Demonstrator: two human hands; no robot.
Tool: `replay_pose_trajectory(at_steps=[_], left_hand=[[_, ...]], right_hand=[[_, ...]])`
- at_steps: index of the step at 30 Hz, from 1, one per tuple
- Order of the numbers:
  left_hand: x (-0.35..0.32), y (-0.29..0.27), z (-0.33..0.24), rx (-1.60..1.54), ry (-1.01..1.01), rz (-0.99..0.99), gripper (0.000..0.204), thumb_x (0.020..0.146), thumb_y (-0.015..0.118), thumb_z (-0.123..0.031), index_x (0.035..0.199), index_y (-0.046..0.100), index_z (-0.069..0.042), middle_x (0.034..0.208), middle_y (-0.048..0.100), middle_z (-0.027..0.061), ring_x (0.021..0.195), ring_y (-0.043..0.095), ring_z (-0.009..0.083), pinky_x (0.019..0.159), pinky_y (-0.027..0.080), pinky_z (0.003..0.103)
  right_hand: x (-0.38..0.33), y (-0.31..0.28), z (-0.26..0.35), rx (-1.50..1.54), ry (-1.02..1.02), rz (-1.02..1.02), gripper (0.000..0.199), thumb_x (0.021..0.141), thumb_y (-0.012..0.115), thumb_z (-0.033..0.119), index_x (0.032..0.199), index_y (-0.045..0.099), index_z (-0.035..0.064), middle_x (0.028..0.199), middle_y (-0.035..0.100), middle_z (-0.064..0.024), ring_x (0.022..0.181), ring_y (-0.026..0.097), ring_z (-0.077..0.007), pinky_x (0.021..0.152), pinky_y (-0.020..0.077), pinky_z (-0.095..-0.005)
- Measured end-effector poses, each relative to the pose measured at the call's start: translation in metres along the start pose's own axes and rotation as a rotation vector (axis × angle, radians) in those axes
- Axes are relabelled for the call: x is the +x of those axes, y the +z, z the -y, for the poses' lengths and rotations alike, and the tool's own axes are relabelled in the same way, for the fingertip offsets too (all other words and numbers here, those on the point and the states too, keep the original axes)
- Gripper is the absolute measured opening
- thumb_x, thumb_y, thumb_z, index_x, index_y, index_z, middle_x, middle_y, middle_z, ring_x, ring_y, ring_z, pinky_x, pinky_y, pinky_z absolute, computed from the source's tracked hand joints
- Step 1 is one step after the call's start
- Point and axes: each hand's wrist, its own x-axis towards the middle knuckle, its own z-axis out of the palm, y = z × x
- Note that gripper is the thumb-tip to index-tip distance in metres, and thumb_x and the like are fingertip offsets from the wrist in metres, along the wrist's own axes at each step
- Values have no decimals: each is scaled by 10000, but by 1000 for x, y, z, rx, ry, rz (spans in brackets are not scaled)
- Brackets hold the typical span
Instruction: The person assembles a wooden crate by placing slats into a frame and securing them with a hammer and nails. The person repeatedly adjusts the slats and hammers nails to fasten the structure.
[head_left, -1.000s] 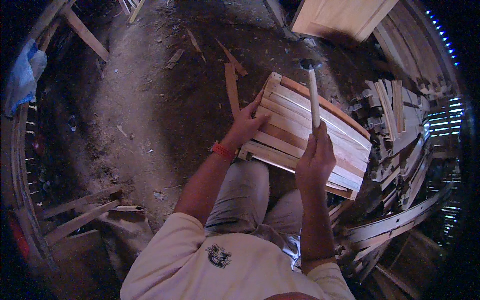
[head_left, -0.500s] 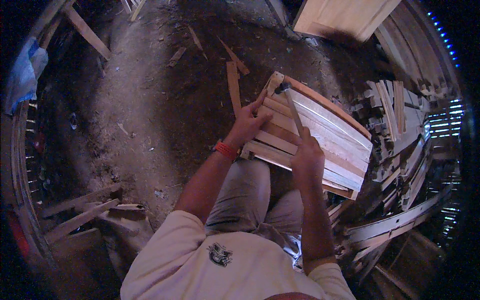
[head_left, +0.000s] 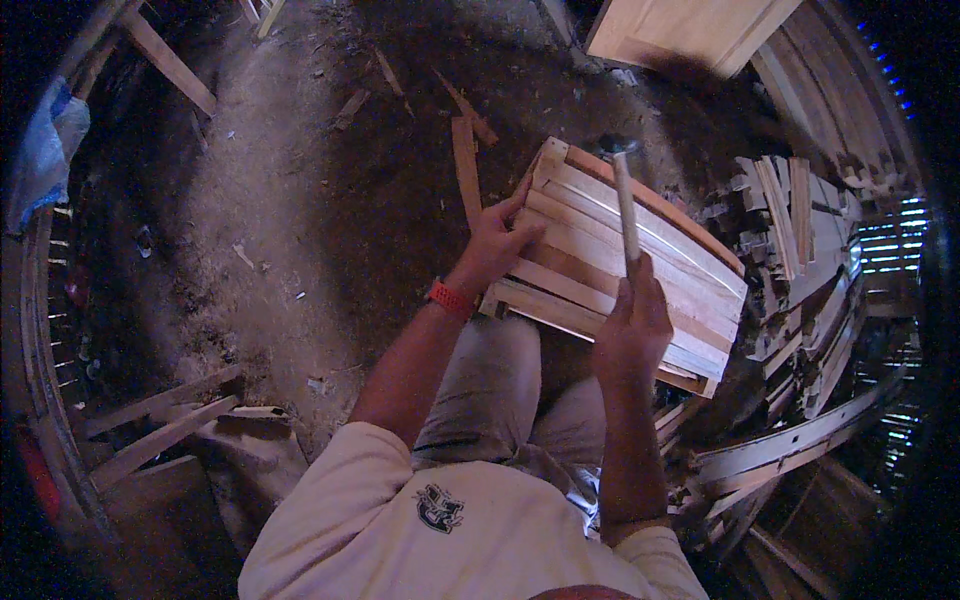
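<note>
Hammer with a dark head and pale wooden handle (head_left: 626, 205) sits in the right hand (head_left: 632, 325), fingers curled tightly round the grip. Half a second ago its head was at the upper-left corner of the slatted, pale-and-brown wooden panel (head_left: 575, 267); now it shows past the upper edge. The panel rests over the lap, unmoved, its left end pinched by the left hand (head_left: 497, 245), thumb on the slats.

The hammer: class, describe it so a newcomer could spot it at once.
Find the slatted wooden panel at the person's knees. Over it, the right hand grips the hammer by its pale handle. Unlike the plain slats nearby, it carries a dark head at its far end.
</note>
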Motion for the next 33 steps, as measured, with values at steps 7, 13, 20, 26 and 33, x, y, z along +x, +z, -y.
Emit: replay_pose_trajectory(at_steps=[7,13,20,26,33], left_hand=[[6,-5,15,29,64,15,789,911,699,-95,1611,338,-57,1375,635,73,1173,581,123,1043,474,288],[5,1,8,-13,40,46,797,911,683,-89,1624,328,-92,1446,591,83,1216,568,135,1062,462,290],[6,-7,14,59,36,80,827,954,685,-91,1656,247,-117,1533,517,69,1314,536,165,1108,450,331],[4,-2,8,18,16,18,751,915,690,-83,1602,387,-89,1425,608,87,1240,581,152,1088,459,313],[4,3,7,-21,107,-3,720,911,694,-87,1578,424,-64,1369,643,81,1204,598,149,1062,480,319]], right_hand=[[10,9,-1,-106,110,286,429,999,552,25,1426,543,-13,1203,675,-286,1108,675,-439,936,545,-484],[-7,16,-19,-102,-154,-107,397,1020,541,51,1409,554,-24,1219,675,-278,1088,681,-449,914,561,-485],[-6,11,-3,-46,-19,17,410,995,534,30,1399,529,-39,1133,673,-280,1007,676,-463,857,556,-530],[9,19,-6,-192,168,344,443,982,545,-18,1424,533,-30,1178,682,-276,1057,688,-441,872,574,-488],[7,20,-9,-120,75,200,418,971,560,-26,1388,535,-45,1109,682,-292,1009,696,-439,844,575,-507]])
